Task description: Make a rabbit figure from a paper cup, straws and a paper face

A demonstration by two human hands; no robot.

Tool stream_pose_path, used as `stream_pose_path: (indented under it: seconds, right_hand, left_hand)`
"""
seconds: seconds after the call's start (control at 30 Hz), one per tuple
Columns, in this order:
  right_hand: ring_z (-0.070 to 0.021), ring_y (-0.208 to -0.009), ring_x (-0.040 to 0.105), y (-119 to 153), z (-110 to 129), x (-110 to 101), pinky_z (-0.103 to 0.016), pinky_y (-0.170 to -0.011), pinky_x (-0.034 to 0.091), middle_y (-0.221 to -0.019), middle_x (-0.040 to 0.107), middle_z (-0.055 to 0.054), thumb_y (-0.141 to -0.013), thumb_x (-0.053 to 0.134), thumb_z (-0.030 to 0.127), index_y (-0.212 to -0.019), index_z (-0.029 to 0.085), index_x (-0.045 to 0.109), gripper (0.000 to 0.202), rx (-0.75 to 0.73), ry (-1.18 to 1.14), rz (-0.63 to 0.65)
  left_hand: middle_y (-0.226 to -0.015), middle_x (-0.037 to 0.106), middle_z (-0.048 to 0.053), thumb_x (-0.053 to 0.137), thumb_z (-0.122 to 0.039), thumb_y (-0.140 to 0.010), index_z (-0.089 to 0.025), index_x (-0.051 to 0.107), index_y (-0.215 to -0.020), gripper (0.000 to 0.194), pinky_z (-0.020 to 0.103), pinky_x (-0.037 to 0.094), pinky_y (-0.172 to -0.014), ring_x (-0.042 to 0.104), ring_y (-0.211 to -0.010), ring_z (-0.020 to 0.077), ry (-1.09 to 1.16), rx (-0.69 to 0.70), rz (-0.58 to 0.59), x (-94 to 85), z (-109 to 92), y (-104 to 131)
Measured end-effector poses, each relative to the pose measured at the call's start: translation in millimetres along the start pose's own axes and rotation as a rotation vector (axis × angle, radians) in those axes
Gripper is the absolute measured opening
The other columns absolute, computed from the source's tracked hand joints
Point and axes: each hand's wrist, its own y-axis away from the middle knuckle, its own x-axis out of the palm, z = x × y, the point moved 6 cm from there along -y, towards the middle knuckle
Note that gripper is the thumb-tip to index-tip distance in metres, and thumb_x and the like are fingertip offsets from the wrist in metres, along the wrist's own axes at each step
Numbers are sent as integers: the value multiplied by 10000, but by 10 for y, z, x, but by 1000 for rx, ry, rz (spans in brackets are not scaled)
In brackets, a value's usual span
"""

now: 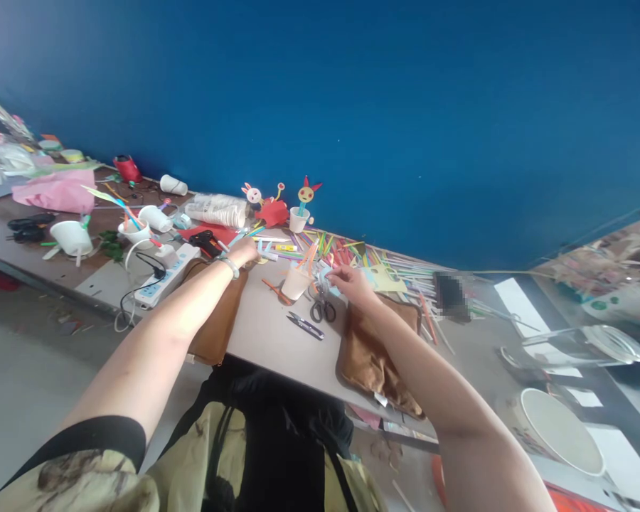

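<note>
My left hand [243,251] reaches over the table beside light blue paper pieces [267,248]; its fingers are bent down and what they hold, if anything, is hidden. Over the table on the right, my right hand [350,281] has its thumb and fingers bent together near a light blue scrap; I cannot make out a held thing. A white paper cup [295,283] with orange strips stands tilted between the hands. Black-handled scissors [323,311] and small thread snips [306,326] lie in front of it. Another cup [299,220] with a red-eared paper figure stands behind.
A power strip [166,279], a glue gun [207,243] and stacked cups [218,210] are at the left. Brown cushions [376,352] lie under both forearms. Colored sticks [352,250] spread along the blue wall; a large tub [560,432] is at the right.
</note>
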Motion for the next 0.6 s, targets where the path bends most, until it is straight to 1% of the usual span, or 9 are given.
stream_pose_path:
  seconds: [0.13, 0.2, 0.4, 0.47, 0.6]
  right_hand:
    - [-163, -637, 615, 40, -4, 60, -307, -664, 504, -691, 706, -22, -742, 644, 362, -804, 182, 708, 201, -13, 6, 9]
    - [-169, -663, 630, 36, -8, 94, -316, -701, 510, -713, 720, -25, -735, 645, 348, -794, 182, 705, 186, -17, 10, 14]
    - [-167, -673, 631, 45, 8, 140, -313, -717, 500, -728, 723, -28, -731, 649, 368, -777, 174, 701, 207, -29, 23, 34]
    - [-166, -669, 627, 64, 13, 144, -307, -703, 493, -721, 718, -25, -733, 649, 375, -787, 173, 704, 216, -29, 29, 40]
    - [-159, -657, 617, 96, 31, 166, -302, -688, 484, -717, 712, -17, -740, 638, 365, -794, 178, 705, 206, -31, 42, 49]
  left_hand:
    - [-858, 760, 124, 820, -291, -675, -129, 716, -991, 371, 271, 548, -759, 735, -849, 243, -16, 13, -19, -9, -9, 35]
    - [-911, 762, 133, 826, -303, -668, -134, 717, -991, 380, 278, 551, -783, 733, -901, 258, -22, 23, -33, -26, -21, 82]
    - [-1125, 735, 165, 822, -443, -665, -134, 705, -1028, 490, 296, 547, -858, 703, -1052, 300, -50, 56, -74, -98, -64, 203]
    - [-1123, 737, 160, 826, -444, -657, -135, 703, -1032, 501, 292, 546, -857, 702, -1052, 298, -56, 53, -65, -101, -65, 197]
    - [-999, 763, 132, 836, -367, -642, -138, 713, -1004, 446, 271, 549, -798, 724, -951, 268, -54, 25, -23, -71, -42, 120]
